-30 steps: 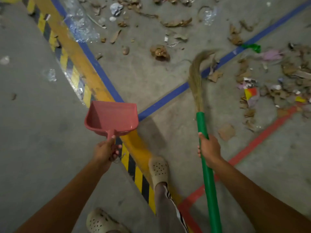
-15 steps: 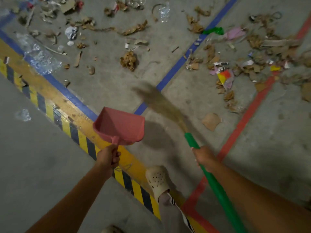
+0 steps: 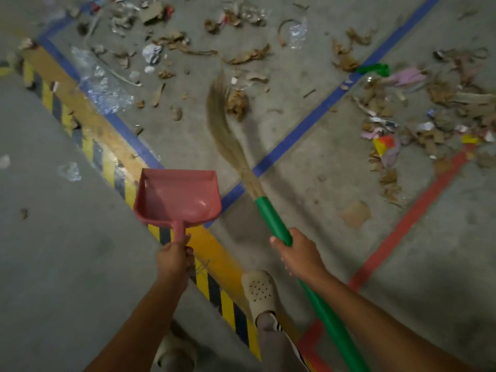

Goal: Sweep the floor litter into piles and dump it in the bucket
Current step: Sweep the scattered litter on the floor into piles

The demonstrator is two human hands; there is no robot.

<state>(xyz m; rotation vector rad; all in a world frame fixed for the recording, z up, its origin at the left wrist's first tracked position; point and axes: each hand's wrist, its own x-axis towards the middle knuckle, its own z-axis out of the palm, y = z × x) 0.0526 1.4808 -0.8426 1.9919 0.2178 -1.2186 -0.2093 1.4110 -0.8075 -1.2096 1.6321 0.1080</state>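
Floor litter (image 3: 249, 56) of torn brown cardboard lies unpiled beyond the blue tape line (image 3: 308, 122), where the right hand (image 3: 298, 256), gripping the green-handled straw broom (image 3: 271, 218), has swung it back; the left hand (image 3: 174, 260) clasps the pink plastic dustpan (image 3: 177, 194).

Cardboard scraps (image 3: 237, 103) and clear plastic (image 3: 104, 92) are scattered over the grey floor (image 3: 67, 264), which is marked with coloured lines (image 3: 308, 122).

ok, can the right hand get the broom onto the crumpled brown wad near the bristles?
Probably yes. The right hand grips the green broom handle, the bristles lie just beside the crumpled brown wad, and nothing stands between them.
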